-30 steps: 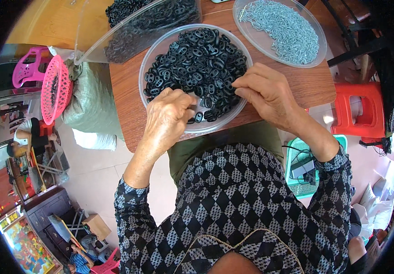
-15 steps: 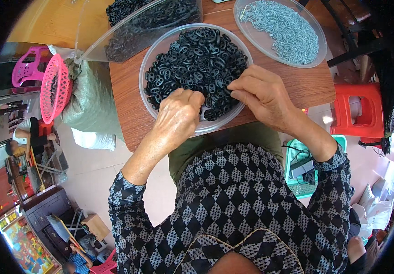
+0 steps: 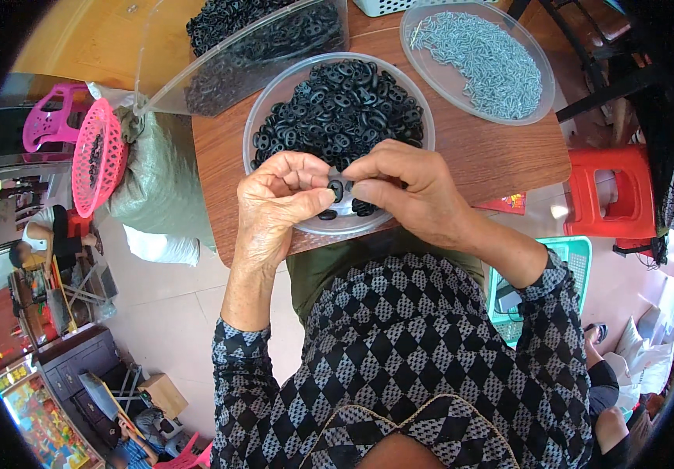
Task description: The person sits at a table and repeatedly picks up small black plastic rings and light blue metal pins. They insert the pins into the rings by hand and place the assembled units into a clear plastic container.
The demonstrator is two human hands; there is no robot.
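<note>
My left hand (image 3: 276, 202) pinches a small black oval piece with holes (image 3: 338, 190) between thumb and fingers. Close against it, my right hand (image 3: 409, 187) has thumb and forefinger closed on a small dark thing, too hidden to name. Both hands meet over the near side of a round clear plastic tub (image 3: 323, 227). A heap of similar black oval pieces (image 3: 337, 109) fills most of that tub, with a few loose ones at its near edge.
The brown wooden table (image 3: 478, 160) carries a clear bin (image 3: 165, 92) of black pieces and a round lid (image 3: 509, 117) with silvery screws (image 3: 485, 66). Left stand a pink basket (image 3: 87, 160) and a sack (image 3: 161, 180). A red stool (image 3: 611, 223) and green basket (image 3: 575, 250) are right.
Both hands have drawn back from the heap and come together over the tub's near edge. A black oval piece now shows in my left fingers. The view has shifted slightly.
</note>
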